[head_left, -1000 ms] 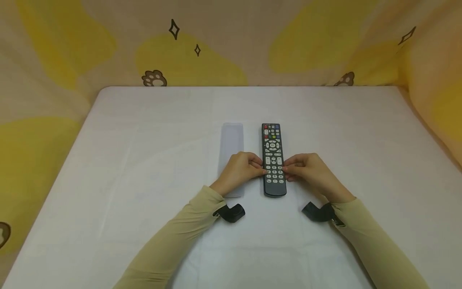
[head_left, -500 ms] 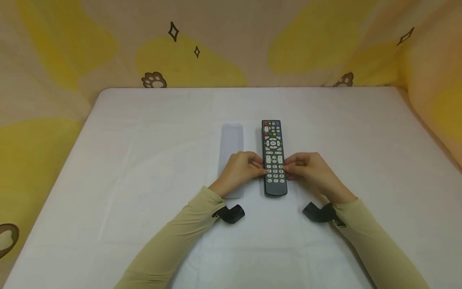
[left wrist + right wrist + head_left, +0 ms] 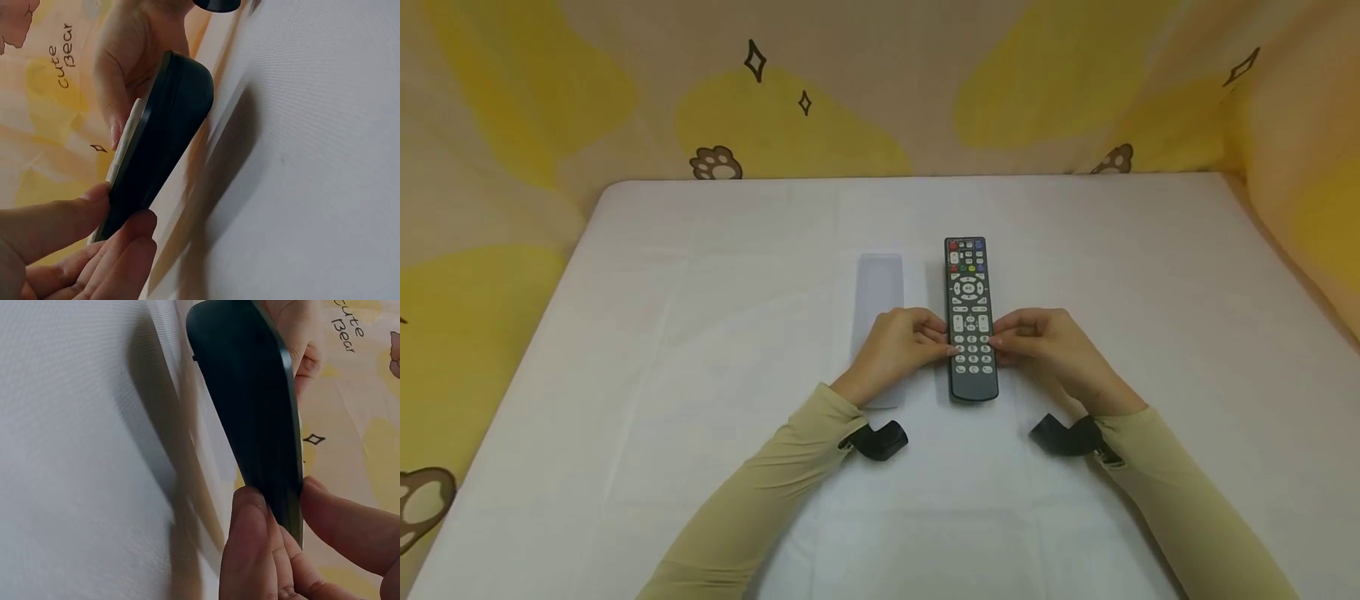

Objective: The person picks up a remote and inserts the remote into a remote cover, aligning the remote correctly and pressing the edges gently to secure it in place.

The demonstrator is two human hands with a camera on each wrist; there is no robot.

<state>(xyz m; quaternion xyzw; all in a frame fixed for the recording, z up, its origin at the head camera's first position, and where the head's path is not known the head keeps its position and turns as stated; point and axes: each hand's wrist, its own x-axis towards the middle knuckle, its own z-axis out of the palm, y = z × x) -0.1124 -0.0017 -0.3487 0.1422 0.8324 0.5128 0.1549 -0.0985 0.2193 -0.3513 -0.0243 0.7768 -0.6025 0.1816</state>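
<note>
A dark remote control [image 3: 972, 379] with pale buttons is held between the two hands in the head view, its button side up. My left hand [image 3: 898, 343] pinches its left edge, thumb on top and fingers beneath. On the opposite edge my right hand [image 3: 1052, 350] pinches in the same way. Both wrist views show the remote control [image 3: 165, 125] raised off the table, its shadow falling on the white surface. Left of it lies a flat, translucent sleeve [image 3: 880, 287], partly covered by the left hand.
The white table [image 3: 715, 317] spreads out around the hands. Behind it hangs a yellow and cream patterned cloth [image 3: 880, 92]. Black straps [image 3: 880, 440] stick out from both wrists.
Both hands have lifted the remote control off the table; its far end sits higher in the head view. The translucent sleeve has stayed in place.
</note>
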